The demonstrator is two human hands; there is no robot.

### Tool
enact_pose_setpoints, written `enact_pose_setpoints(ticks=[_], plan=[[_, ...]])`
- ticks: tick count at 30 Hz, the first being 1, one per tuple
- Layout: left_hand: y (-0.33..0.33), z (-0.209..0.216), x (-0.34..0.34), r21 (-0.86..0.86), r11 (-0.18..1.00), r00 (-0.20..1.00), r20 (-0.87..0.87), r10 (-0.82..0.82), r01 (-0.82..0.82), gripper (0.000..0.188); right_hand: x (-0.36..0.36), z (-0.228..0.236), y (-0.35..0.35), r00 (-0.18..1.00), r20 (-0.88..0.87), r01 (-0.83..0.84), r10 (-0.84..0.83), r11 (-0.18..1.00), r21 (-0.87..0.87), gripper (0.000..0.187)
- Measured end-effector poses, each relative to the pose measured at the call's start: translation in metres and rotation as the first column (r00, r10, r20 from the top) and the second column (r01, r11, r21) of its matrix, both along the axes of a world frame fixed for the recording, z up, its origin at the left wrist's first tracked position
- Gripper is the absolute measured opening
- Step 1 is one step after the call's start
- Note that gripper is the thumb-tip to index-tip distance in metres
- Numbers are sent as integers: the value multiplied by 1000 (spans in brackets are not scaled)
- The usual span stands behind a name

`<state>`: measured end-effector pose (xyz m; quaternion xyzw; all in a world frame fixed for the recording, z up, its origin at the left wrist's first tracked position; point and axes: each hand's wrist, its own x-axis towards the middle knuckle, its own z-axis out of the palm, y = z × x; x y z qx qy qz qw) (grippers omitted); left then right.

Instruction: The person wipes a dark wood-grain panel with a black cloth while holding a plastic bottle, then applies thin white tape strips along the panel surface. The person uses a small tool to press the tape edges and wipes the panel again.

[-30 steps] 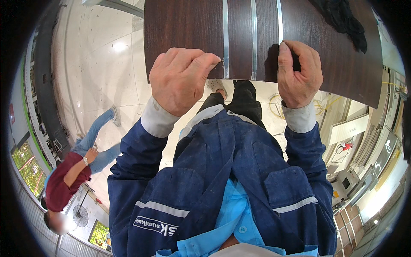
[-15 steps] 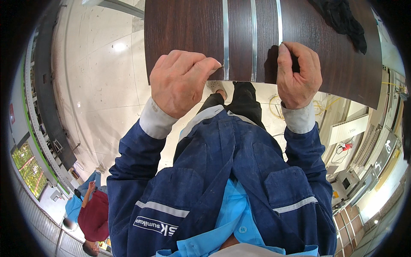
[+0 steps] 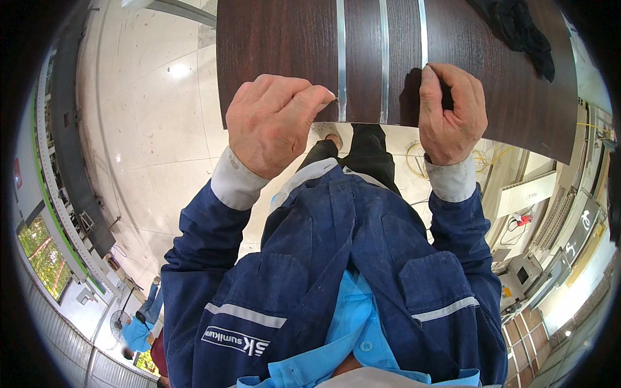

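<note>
Head, top middle: left hand (image 3: 270,128), right hand (image 3: 452,115) pinch something unclear by shiny strips (image 3: 384,61); I guess strip work, needing care next.

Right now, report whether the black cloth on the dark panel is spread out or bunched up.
Bunched up: the black cloth lies rumpled and creased on the dark panel, its upper end out of frame.
</note>
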<state>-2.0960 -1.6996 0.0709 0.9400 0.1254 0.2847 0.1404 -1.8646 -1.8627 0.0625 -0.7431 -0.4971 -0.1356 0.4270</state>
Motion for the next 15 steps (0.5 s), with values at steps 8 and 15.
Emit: enact_pose_setpoints(ticks=[8,15], plan=[[1,2,-1,-3,1000,999,-36,-8,8,21,0,0,3,1000,17,9,-9,1000,-10,9],[2,1,-1,-1,1000,999,-31,-12,12,23,-2,4,1,1000,15,7,-6,997,-79,10]])
